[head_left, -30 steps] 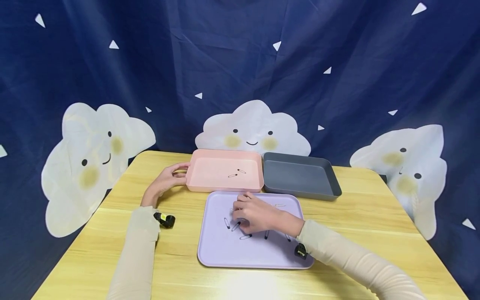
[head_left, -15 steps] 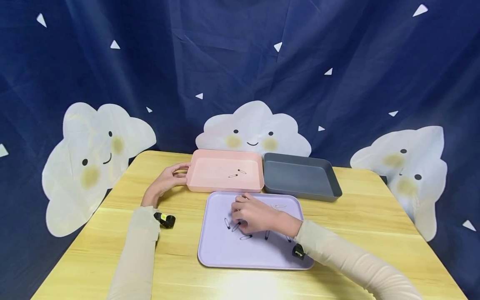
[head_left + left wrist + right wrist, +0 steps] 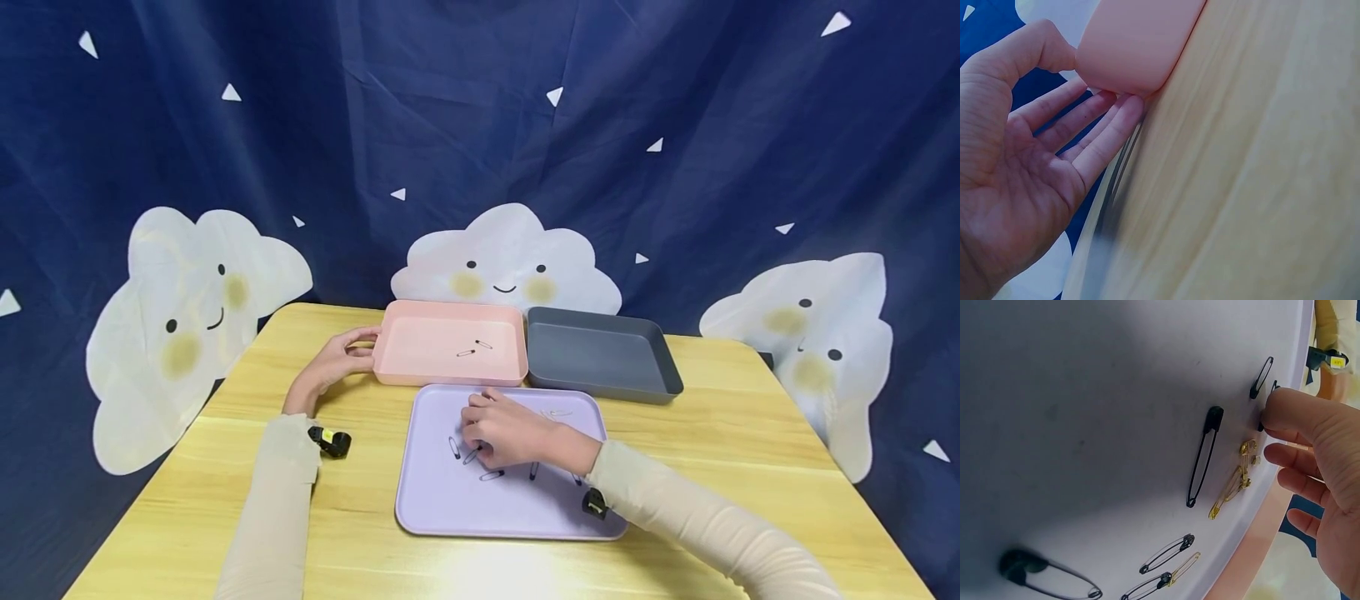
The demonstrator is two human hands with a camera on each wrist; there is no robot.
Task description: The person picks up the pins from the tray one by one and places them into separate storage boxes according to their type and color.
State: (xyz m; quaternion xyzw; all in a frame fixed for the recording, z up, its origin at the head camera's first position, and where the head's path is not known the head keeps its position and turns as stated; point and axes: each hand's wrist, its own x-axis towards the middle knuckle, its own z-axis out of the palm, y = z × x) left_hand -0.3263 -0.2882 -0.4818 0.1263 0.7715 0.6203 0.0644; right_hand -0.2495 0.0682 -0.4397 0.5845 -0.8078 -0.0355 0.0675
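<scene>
A lavender tray (image 3: 442,508) lies at the front of the table with several safety pins (image 3: 491,475) scattered on it. My right hand (image 3: 501,433) rests on it with curled fingers. In the right wrist view its foremost fingertip (image 3: 1288,412) sits on the end of a black safety pin (image 3: 1260,427), close to another black pin (image 3: 1205,456) and gold pins (image 3: 1235,481). My left hand (image 3: 335,360) touches the left end of a pink tray (image 3: 420,367) that holds two pins (image 3: 474,347). Straight fingers (image 3: 1104,131) and the thumb lie against the pink tray's corner (image 3: 1135,44).
A dark grey tray (image 3: 600,383) stands to the right of the pink one. The wooden table (image 3: 720,442) has rounded corners and a blue cloth with cloud figures hangs behind it. Silver pins (image 3: 1166,553) lie toward the lavender tray's edge.
My right hand has edged slightly left over the pins. The left hand and the trays have not moved.
</scene>
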